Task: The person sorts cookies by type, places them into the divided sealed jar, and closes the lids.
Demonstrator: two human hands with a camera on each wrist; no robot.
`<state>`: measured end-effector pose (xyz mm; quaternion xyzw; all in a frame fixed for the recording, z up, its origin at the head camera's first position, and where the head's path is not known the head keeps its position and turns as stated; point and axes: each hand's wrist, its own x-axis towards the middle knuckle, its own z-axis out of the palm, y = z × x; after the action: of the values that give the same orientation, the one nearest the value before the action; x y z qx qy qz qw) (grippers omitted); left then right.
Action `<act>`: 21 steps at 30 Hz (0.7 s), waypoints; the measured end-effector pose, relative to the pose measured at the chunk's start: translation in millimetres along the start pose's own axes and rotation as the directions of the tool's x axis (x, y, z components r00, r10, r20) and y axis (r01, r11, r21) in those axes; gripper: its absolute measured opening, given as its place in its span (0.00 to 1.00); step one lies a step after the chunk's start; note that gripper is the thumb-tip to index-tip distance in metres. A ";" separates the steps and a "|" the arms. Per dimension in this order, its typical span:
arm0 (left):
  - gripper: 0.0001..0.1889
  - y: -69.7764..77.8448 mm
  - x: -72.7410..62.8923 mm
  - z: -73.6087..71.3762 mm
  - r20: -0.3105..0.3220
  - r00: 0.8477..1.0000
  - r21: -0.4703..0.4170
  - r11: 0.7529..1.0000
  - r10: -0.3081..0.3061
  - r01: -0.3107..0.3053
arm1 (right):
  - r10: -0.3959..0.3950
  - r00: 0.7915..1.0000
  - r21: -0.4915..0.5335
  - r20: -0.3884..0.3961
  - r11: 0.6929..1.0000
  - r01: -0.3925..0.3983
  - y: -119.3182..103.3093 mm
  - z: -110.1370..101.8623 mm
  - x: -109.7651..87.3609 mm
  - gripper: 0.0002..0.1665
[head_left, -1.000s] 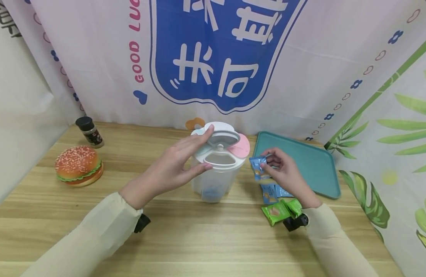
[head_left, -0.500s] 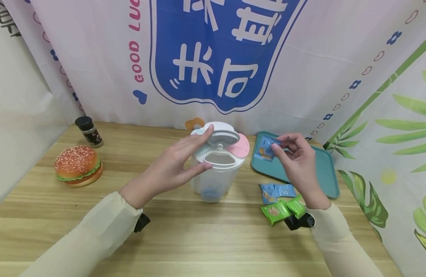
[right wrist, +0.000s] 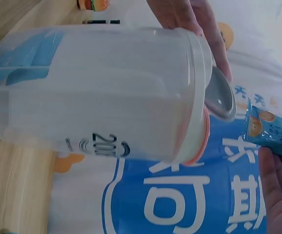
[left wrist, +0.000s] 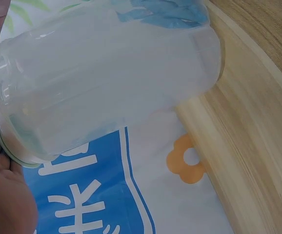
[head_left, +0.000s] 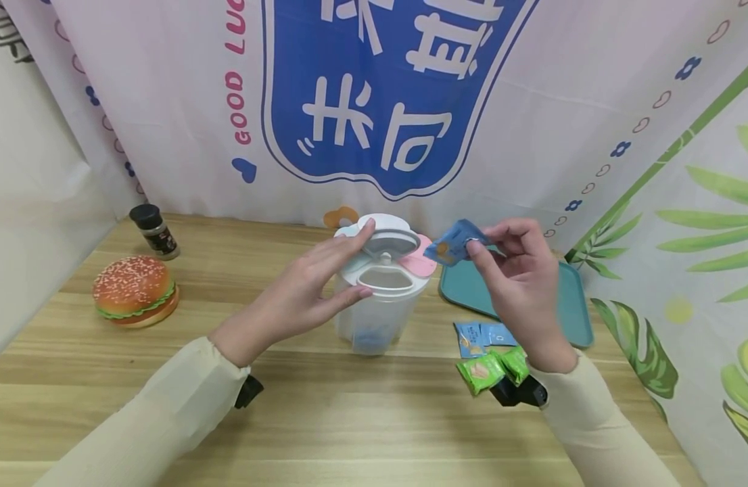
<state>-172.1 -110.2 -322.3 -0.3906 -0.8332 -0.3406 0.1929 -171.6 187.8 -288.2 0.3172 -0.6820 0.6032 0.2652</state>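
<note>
A clear plastic storage container (head_left: 383, 318) stands upright, with several coloured flaps on its white lid. One grey flap (head_left: 393, 242) is raised, leaving the compartment beneath uncovered. My left hand (head_left: 297, 294) rests at the lid with fingers straight, the index finger along the raised flap and the thumb at the front rim. Above the pink flap (head_left: 424, 260), my right hand (head_left: 525, 287) pinches a small blue snack packet (head_left: 453, 243) between thumb and fingers. Blue packets (right wrist: 29, 56) show through the bottom of the container in the right wrist view.
Blue packets (head_left: 469, 339) and green packets (head_left: 482, 373) lie on the table below the right hand. Behind them is a teal tray (head_left: 571, 301). A toy hamburger (head_left: 135, 291) and a black-capped spice jar (head_left: 157, 233) stand at the left. A printed curtain (head_left: 185, 135) hangs behind.
My right hand has lifted the blue packet from beside the container, past the tray's left end, to above the lid's right side. My left hand has stayed at the lid.
</note>
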 end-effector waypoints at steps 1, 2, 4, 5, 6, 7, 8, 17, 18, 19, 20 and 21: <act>0.46 0.2 -0.1 -0.1 0.000 1.000 -0.001 1.000 -0.001 0.001 | 0.001 1.000 -0.020 0.022 1.000 -0.001 -1.6 3.3 0.3 0.11; 0.46 0.3 -0.3 -0.3 -0.001 1.000 -0.002 1.000 -0.002 0.002 | 0.004 0.999 -0.038 0.043 0.999 -0.002 -2.6 6.6 0.4 0.12; 0.46 0.5 -0.5 -0.5 0.000 1.000 0.000 1.000 -0.005 0.005 | 0.010 0.996 -0.080 0.087 0.997 -0.003 -3.2 13.4 0.4 0.14; 0.46 0.5 -0.5 -0.6 0.001 1.000 0.000 1.000 -0.006 0.006 | 0.011 0.994 -0.097 0.105 0.995 -0.001 -3.1 16.8 0.1 0.15; 0.46 0.4 -0.5 -0.5 0.003 1.000 -0.001 1.000 -0.006 0.006 | 0.013 0.992 -0.121 0.124 0.993 0.002 -2.7 19.9 -0.3 0.15; 0.46 0.1 -0.3 -0.4 0.005 1.000 -0.001 1.000 -0.006 0.006 | 0.013 0.990 -0.127 0.140 0.992 0.005 -2.0 22.6 -0.8 0.16; 0.46 0.0 -0.1 -0.3 0.007 1.000 0.000 1.000 -0.007 0.007 | 0.011 0.988 -0.127 0.153 0.992 0.009 -1.3 24.9 -1.4 0.16; 0.46 0.5 0.2 -0.5 0.022 0.999 0.001 1.000 -0.024 0.024 | 0.013 0.969 -0.177 0.248 0.984 0.032 1.2 35.4 -3.0 0.16; 0.46 0.6 0.0 -0.7 0.023 0.999 0.001 1.000 -0.026 0.026 | 0.014 0.966 -0.188 0.256 0.982 0.036 1.6 35.9 -2.8 0.16; 0.46 0.7 -0.2 -0.8 0.023 0.999 0.001 1.000 -0.027 0.027 | 0.015 0.964 -0.197 0.265 0.980 0.039 1.7 36.5 -2.7 0.16; 0.46 0.7 -0.4 -1.0 0.023 0.999 0.001 1.000 -0.028 0.028 | 0.016 0.961 -0.207 0.276 0.978 0.043 2.2 37.1 -2.5 0.16; 0.46 0.7 -0.7 -1.0 0.022 0.999 0.000 1.000 -0.029 0.029 | 0.018 0.957 -0.212 0.289 0.976 0.045 2.4 37.9 -2.4 0.16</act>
<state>-171.1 -111.0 -321.8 -0.3821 -0.8408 -0.3393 0.1786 -171.1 150.7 -296.6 0.3760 -0.7729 0.4707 0.1995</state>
